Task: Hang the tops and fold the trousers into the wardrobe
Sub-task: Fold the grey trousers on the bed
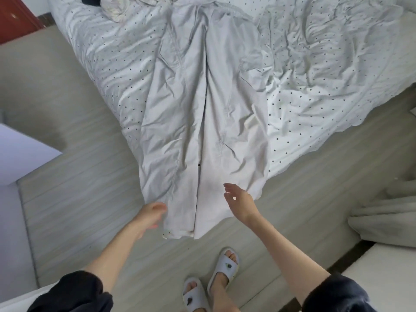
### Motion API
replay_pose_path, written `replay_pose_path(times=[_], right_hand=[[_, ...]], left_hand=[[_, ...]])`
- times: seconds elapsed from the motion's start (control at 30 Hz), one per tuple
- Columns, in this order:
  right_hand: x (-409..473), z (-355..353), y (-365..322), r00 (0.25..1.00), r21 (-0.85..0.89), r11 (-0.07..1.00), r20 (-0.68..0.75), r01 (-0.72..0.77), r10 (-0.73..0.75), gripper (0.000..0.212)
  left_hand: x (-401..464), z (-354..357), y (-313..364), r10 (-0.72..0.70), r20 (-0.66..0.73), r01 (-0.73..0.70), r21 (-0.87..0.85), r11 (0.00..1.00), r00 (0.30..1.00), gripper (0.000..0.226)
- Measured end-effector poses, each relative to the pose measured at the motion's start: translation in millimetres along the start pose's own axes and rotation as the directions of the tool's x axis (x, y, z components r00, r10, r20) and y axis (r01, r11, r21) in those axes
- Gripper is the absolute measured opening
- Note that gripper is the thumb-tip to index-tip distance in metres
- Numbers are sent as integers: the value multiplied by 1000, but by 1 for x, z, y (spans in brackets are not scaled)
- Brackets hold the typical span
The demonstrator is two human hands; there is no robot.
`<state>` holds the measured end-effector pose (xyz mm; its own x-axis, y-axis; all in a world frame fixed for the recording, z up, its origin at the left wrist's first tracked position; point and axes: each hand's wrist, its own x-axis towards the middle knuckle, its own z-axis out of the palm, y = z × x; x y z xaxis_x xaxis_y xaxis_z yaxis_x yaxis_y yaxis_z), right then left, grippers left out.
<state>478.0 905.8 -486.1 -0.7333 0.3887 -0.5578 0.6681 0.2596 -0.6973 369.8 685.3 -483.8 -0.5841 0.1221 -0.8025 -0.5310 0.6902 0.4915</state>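
Bedding (315, 70), white with dark dots, covers the bed from twelve to three o'clock; trousers (202, 113), pale grey, lie flat on it, waistband at twelve, both legs side by side running to six and hanging over the bed's edge above the floor (78, 210); left hand (150, 216) at seven o'clock touches the outer edge of the left leg near its hem, fingers curled, grip blurred, so I cannot tell; right hand (239, 202) at five hovers over the other leg, fingers spread; slippers (210, 282) at six.
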Motion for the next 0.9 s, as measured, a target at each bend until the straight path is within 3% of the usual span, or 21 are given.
replay_pose_path(times=[0.13, 0.23, 0.37, 0.57, 0.73, 0.9], right_hand=[[22, 29, -34, 977, -223, 951, 82, 212, -199, 44], [38, 54, -51, 948, -326, 890, 141, 318, -287, 47], [65, 89, -65, 964, -400, 877, 113, 267, -242, 50], [84, 122, -70, 972, -577, 796, -17, 182, -234, 61], [87, 132, -66, 986, -649, 751, -9, 123, -169, 74], [93, 135, -68, 993, -655, 750, -2, 90, -120, 82]], left_hand=[[27, -29, -2, 14, -62, -18, -61, 998, 998, 12], [52, -48, -3, 49, -101, -56, -69, 996, 994, 35], [108, -84, 2, 76, -125, -84, -56, 995, 989, 60], [176, -115, 23, 150, 6, -149, -114, 982, 989, 72], [194, -106, 34, 185, 160, -152, -198, 968, 970, 50], [195, -107, 11, 266, -97, -281, -204, 938, 959, 19]])
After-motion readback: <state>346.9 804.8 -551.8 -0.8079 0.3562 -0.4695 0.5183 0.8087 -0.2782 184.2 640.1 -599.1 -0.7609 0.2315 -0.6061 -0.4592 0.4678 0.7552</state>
